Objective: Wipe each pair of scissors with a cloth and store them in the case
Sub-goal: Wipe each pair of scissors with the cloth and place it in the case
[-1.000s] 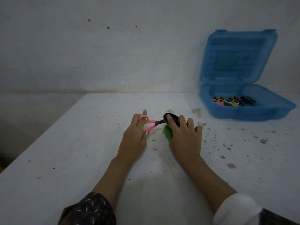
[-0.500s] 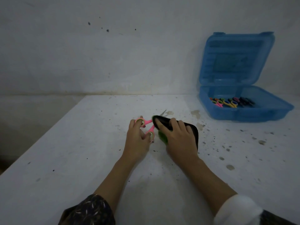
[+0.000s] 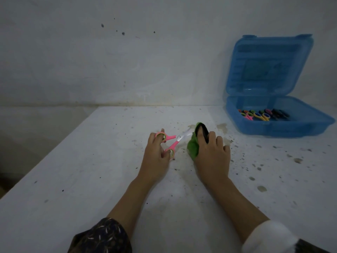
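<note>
One pink pair of scissors point(image 3: 173, 144), one green cloth point(image 3: 193, 147) and one blue case point(image 3: 273, 130) are on one worktop point(image 3: 91, 170). Several more scissors point(image 3: 262, 115) lie inside the case, too bunched to count.

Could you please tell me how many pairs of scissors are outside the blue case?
1: the pink scissors, gripped by the left hand, blades meeting the green cloth held by the right hand. The cloth could hide another.
</note>
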